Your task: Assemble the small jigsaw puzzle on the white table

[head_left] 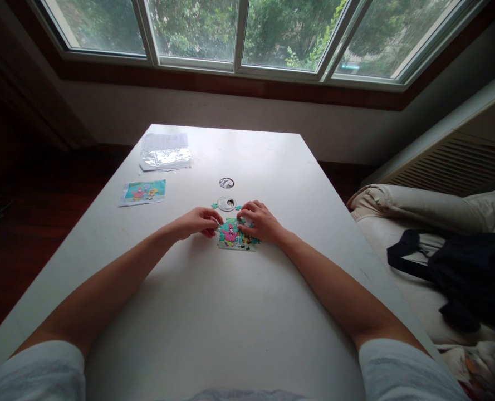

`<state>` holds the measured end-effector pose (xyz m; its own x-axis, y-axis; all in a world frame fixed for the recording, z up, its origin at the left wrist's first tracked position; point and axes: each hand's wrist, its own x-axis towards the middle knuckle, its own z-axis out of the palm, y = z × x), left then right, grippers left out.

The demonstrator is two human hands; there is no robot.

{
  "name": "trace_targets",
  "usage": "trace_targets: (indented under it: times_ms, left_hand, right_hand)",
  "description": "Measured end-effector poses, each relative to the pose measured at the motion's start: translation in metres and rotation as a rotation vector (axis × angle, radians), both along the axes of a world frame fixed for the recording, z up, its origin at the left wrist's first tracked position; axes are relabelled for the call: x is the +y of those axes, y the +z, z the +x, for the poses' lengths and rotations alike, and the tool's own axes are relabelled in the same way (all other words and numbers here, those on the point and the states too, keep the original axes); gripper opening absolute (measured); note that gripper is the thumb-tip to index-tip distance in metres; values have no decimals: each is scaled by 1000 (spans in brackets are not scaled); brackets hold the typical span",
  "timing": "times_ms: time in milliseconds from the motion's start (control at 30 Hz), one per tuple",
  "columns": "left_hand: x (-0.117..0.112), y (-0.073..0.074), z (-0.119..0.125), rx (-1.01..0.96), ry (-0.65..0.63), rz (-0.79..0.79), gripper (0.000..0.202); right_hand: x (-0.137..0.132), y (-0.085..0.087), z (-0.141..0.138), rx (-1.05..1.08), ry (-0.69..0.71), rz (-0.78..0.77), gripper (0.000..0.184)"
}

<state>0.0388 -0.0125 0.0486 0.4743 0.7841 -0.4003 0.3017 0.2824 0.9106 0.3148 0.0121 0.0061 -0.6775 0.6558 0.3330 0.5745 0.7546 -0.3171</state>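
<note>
Two hands meet at the small cartoon jigsaw puzzle (235,238), which lies flat mid-table on the white table (214,312), just in front of a round tin (226,204) with loose teal pieces (214,205) beside it. Left hand (199,223) has its fingertips drawn together at the puzzle's upper left edge, and a piece between them cannot be confirmed; right hand (261,221) rests on the upper right corner, fingers slightly spread and pressing down. Probable fault: uneven sideways pressure could slide the assembly on the smooth top and spring joined pieces apart.
</note>
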Motion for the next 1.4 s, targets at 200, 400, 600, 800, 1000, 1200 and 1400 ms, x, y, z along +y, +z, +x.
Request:
trace_targets:
  times_ms: [200,400,600,800,1000,1200,1400]
  left_hand:
    - [1,-6,-1,-15,-35,-30,33]
    - [2,-8,-2,-8,-42,-5,36]
    - [2,-10,0,80,-44,88,31]
    - [4,-9,-4,427,-95,500,24]
    - [6,-8,-11,609,-83,688,23]
    - [4,-12,-12,696,-14,799,17]
    - [-5,-18,1,701,-30,941,19]
  right_hand:
    - [1,-4,0,2,-2,7,25]
    - [2,-3,1,1,-2,7,25]
    - [1,-3,0,9,1,12,25]
    - [8,-1,8,139,-79,6,17]
    - [29,-6,36,259,-302,-50,17]
    - [39,-10,52,218,-266,-172,18]
    - [38,-10,49,192,-250,-148,18]
